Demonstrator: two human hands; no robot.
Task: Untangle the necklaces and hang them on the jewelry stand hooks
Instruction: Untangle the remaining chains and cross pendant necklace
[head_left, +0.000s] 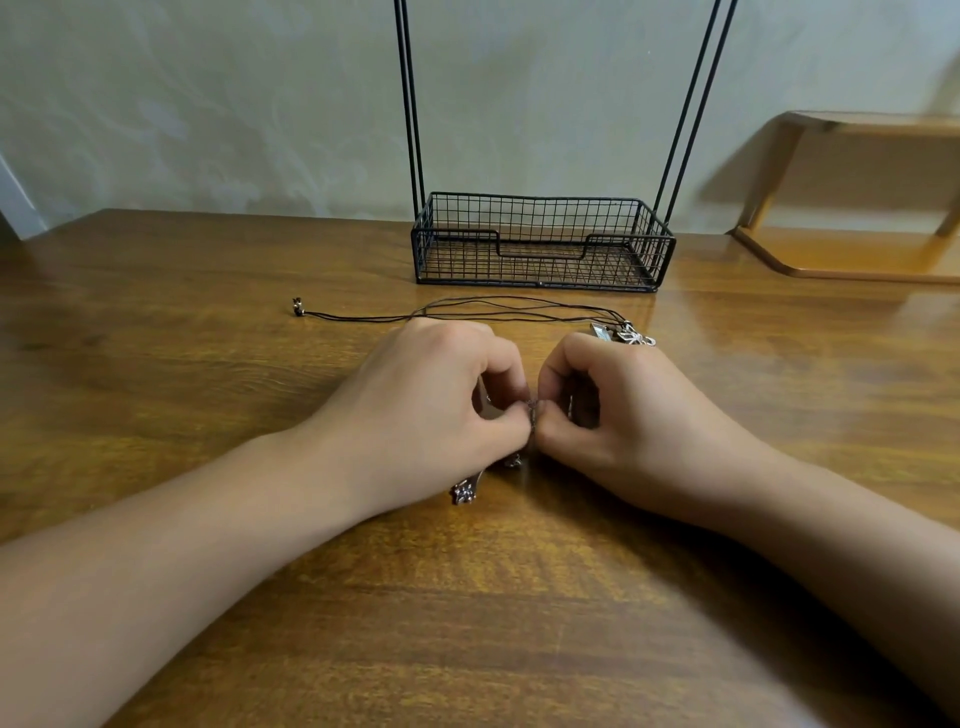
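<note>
My left hand (441, 395) and my right hand (613, 410) meet at the table's middle, fingertips pinched together on a small tangle of thin chain (531, 413). A silver pendant (463, 492) pokes out under my left wrist. Behind the hands, dark cord necklaces (519, 307) lie stretched across the table, with a beaded end (297, 306) at the left and silver pendants (626, 333) at the right. The black wire jewelry stand (540, 241) sits at the back with two pairs of uprights rising out of view; its hooks are not visible.
The stand's basket base holds nothing visible. A wooden shelf riser (841, 197) stands at the back right on the wooden table (208, 364). A pale wall runs behind.
</note>
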